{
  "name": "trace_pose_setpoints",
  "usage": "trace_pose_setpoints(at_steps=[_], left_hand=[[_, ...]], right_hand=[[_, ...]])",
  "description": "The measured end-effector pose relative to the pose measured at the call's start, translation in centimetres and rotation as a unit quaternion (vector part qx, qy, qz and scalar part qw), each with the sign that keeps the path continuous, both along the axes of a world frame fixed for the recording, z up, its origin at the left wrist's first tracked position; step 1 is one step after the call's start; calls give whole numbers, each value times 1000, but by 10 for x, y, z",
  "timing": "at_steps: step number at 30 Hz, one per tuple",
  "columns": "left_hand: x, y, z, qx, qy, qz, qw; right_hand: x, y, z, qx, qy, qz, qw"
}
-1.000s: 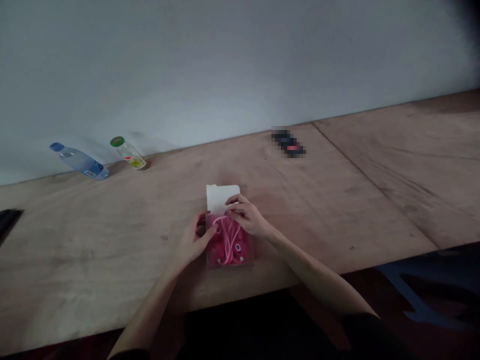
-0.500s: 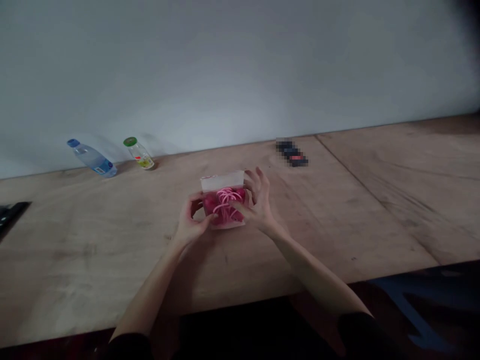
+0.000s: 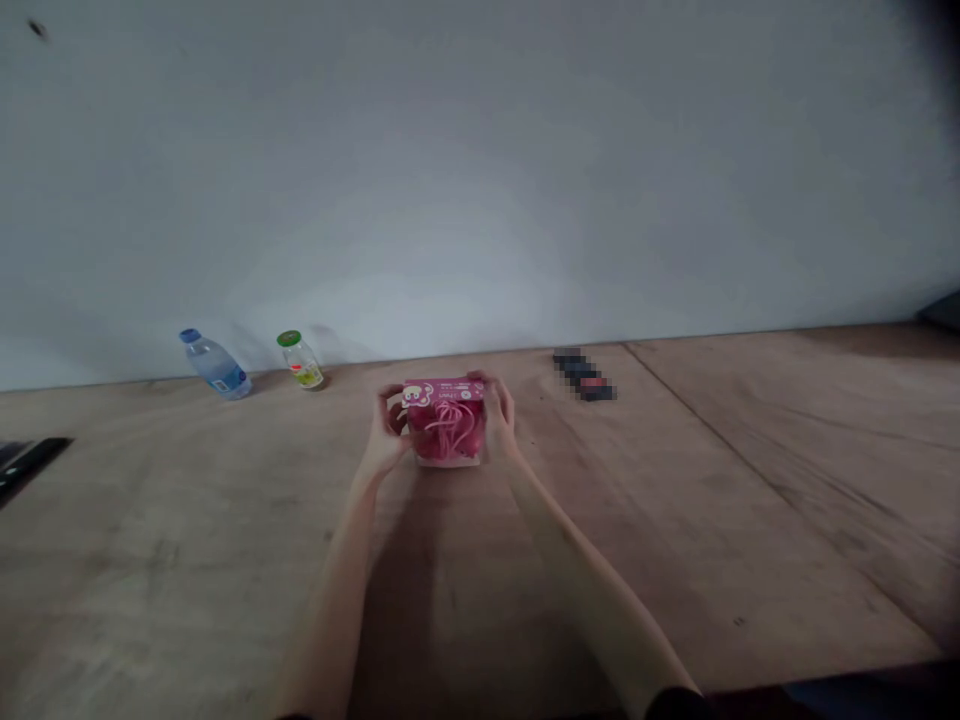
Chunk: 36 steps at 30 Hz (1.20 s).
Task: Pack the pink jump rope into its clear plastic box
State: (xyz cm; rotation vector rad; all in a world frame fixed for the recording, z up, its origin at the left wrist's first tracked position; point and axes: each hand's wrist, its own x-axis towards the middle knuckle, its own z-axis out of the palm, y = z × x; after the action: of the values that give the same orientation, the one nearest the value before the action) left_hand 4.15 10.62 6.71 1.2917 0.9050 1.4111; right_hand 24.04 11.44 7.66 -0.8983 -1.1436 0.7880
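Observation:
A small box (image 3: 448, 462) with a clear front stands in the middle of the wooden table, showing pink cord and darker pink pieces inside. Its printed pink flap (image 3: 450, 391) lies folded down over the upper front. My left hand (image 3: 390, 437) grips the box at its left side, thumb on the front and fingers behind. At the right side my right hand (image 3: 498, 412) holds the edge of the box, with its fingers near the top corner.
Near the wall stand a blue-capped bottle (image 3: 216, 366) and a green-lidded jar (image 3: 301, 362). A blurred dark item (image 3: 583, 374) lies back right. A black object (image 3: 34, 468) rests at the left edge of the table (image 3: 225, 560).
The box flap, upright with its white inside showing before, is now down with its pink print visible. My right hand has moved off the front to the right side. The view has tilted upward.

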Motion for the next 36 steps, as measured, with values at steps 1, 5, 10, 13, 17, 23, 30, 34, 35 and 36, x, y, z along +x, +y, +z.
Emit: trace_pose_setpoints(at_steps=[1, 5, 10, 13, 17, 23, 30, 34, 35, 36], left_hand=[[-1, 2, 2, 3, -8, -6, 1000], [-3, 8, 8, 3, -1, -71, 997], [-3, 10, 10, -21, 11, -81, 996], [-1, 10, 14, -13, 15, -30, 999], [0, 7, 23, -20, 37, -47, 998], [-8, 0, 37, 28, 66, -79, 994], [-12, 1, 41, 72, 93, -56, 991], [-12, 2, 41, 77, 107, -52, 990], [-12, 2, 42, 80, 113, -51, 989], [-13, 1, 43, 82, 119, -51, 988]], right_hand=[[1, 2, -1, 4, -6, -5, 1000], [6, 4, 0, 15, -60, -28, 998], [17, 5, 5, 13, -82, -17, 996], [24, 4, 11, 24, -121, 21, 992], [37, -3, 24, 41, -159, 79, 983], [49, -13, 42, 30, -211, 139, 967], [48, -12, 43, 46, -235, 118, 964], [53, -11, 45, 56, -264, 118, 956], [54, -12, 47, 60, -272, 119, 953], [55, -12, 48, 66, -279, 120, 951]])
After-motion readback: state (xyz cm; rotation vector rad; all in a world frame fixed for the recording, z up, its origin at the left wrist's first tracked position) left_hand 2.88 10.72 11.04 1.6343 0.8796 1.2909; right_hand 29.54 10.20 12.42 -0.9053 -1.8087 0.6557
